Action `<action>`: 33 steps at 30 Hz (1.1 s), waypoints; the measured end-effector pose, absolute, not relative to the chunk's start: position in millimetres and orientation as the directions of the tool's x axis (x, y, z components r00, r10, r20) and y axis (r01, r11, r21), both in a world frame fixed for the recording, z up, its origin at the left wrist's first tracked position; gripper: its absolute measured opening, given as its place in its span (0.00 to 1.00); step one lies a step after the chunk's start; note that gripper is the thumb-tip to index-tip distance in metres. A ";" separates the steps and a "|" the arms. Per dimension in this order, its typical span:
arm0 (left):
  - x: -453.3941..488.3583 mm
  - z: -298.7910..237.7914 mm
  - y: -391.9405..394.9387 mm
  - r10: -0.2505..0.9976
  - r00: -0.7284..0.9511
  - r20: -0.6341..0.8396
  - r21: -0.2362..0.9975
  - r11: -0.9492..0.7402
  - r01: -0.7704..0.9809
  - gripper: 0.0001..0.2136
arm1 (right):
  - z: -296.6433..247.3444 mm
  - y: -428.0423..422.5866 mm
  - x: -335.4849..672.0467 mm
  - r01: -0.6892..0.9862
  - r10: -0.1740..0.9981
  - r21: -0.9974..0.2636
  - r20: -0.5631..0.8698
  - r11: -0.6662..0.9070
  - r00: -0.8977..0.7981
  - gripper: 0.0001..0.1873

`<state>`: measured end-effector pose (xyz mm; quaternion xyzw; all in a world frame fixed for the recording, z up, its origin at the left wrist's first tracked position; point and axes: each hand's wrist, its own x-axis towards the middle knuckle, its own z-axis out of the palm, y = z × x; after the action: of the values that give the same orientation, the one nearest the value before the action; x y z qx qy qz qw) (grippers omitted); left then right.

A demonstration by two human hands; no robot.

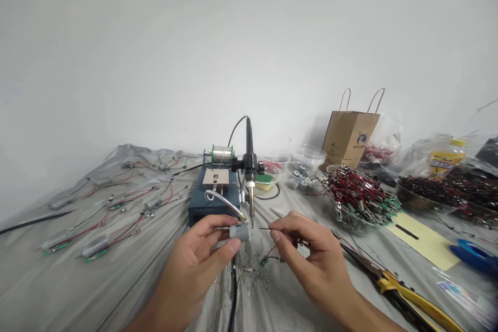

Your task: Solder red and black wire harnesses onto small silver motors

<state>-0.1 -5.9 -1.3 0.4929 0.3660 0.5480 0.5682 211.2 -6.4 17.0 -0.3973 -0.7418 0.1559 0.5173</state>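
Note:
My left hand [194, 262] grips a small grey cylinder [239, 232] between thumb and fingers, its right end just below the soldering iron's tip. The soldering iron [250, 166] is clamped upright, tip down, with a curved solder feed tube [225, 199] ending beside the tip. My right hand [315, 249] pinches a thin dark wire [265, 228], whose free end points left towards the cylinder, with a gap between them. Below the right hand hangs a small green circuit board [264, 260] on a red wire. The rest of that wiring is hidden by the fingers.
Behind the hands stands a blue solder station [196, 198] with a solder spool [222, 154]. Wired grey cylinders [96, 245] lie at left. At right are a heaped bowl of wired boards [360, 199], yellow-handled pliers [404, 290], blue tape [474, 258] and a paper bag [348, 137].

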 end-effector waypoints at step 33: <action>-0.9 -0.3 -6.4 0.983 0.128 0.130 0.963 -0.094 -0.254 0.10 | 18.3 -5.9 204.6 0.407 0.774 -0.675 0.613 0.616 -0.155 0.08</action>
<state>-0.9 -6.4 -0.3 0.4962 0.3675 0.5486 0.5637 204.6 -5.9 18.3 -0.4000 -0.7385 0.1791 0.5124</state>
